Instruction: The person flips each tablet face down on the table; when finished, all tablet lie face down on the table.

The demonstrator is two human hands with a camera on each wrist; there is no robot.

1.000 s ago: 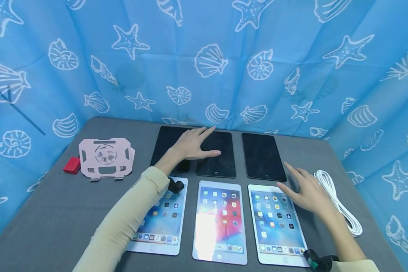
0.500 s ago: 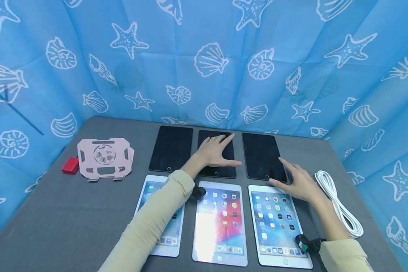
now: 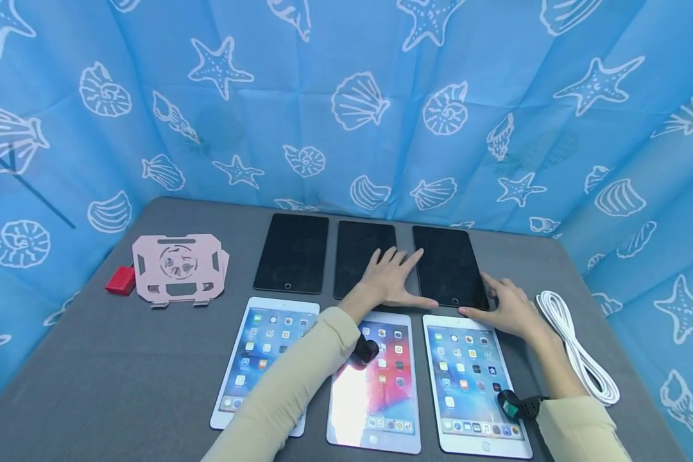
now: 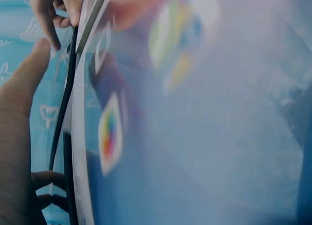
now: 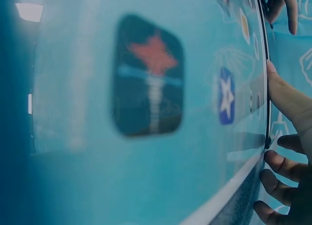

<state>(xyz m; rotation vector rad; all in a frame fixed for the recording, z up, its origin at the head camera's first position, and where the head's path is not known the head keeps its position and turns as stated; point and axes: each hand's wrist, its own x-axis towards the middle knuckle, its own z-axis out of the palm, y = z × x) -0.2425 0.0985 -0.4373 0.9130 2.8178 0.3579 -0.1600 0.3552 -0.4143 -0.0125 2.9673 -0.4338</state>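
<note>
My left hand [image 3: 389,280] is spread, palm down, over the lower right part of the middle black tablet [image 3: 358,250]. Its fingertips reach the left edge of the right black tablet [image 3: 447,263], and the thumb points at that tablet's lower left corner. On the other side, my right hand [image 3: 511,309] has its thumb by the lower right corner and its fingers along the right edge. Whether the fingers touch the tablet is hard to tell. Below lies a lit white tablet [image 3: 476,378], whose screen fills most of the right wrist view. Both hands hold nothing visible.
A third black tablet [image 3: 291,253] lies left in the back row. Two more lit white tablets, the middle one [image 3: 375,391] and the left one [image 3: 254,340], lie in front. Left are a pink stand [image 3: 179,266] and a red block [image 3: 121,280]; right is a coiled white cable [image 3: 574,350].
My left hand has moved right, from between the left and middle black tablets to the right one's left edge. The right hand has shifted slightly left, close to that tablet's lower right corner.
</note>
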